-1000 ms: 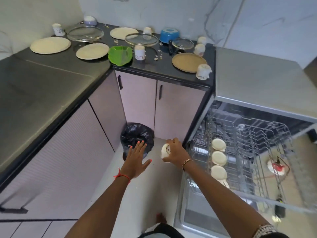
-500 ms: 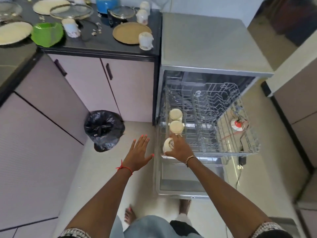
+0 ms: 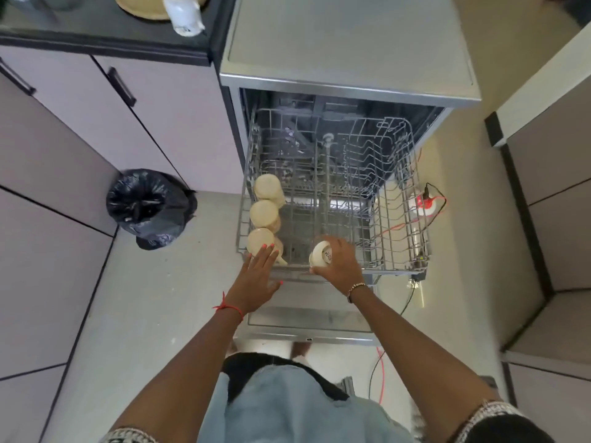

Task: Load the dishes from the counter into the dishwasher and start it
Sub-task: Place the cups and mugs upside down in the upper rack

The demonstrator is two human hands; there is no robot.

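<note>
Three cream cups point(image 3: 263, 214) sit upside down in the pulled-out rack point(image 3: 393, 266); a fourth cup point(image 3: 321, 254) is held at its front edge.
The three stand in a row down the rack's left side. The right hand point(image 3: 343, 266) curls round the fourth cup, tipped on its side just above the rack's front rail. The left hand point(image 3: 259, 276) is spread flat with straight fingers over the rack's front left corner, fingertips at the nearest cup; whether they touch is unclear. The dishwasher door point(image 3: 307, 318) lies open below the rack. Left of the rack a black rubbish bag point(image 3: 148, 206) stands on the floor; farther back on that side, a white mug point(image 3: 184, 12) and a tan plate point(image 3: 140, 6) rest on the counter point(image 3: 96, 30).
</note>
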